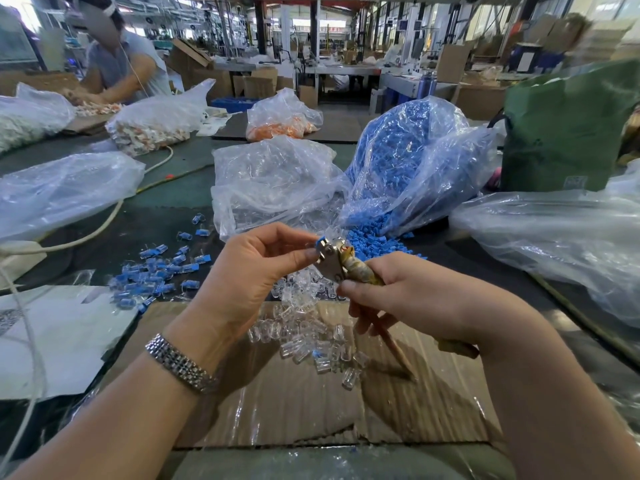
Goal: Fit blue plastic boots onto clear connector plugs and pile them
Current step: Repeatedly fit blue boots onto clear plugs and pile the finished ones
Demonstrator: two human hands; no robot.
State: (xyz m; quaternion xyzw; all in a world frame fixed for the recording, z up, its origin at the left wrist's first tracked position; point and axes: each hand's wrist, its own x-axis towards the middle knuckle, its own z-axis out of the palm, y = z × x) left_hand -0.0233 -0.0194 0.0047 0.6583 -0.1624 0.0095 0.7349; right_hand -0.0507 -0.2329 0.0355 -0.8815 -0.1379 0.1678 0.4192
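My right hand (401, 292) grips the taped handles of metal pliers (334, 259), jaws pointing up and left. My left hand (256, 268) pinches a blue boot (319, 242) at the plier jaws; any plug inside it is hidden. Loose clear plugs (311, 337) lie on the cardboard (277, 410) below my hands. A pile of fitted blue-and-clear pieces (156, 275) lies to the left. Loose blue boots (374, 240) spill from a big bag of blue boots (408, 161). A bag of clear plugs (270, 181) stands beside it.
A person (121, 60) works at the far left of the table among bags of white and orange parts (280, 128). Clear plastic bags lie left (62, 188) and right (554, 233). A green bag (568, 129) stands far right. A white cord (104, 220) crosses the left side.
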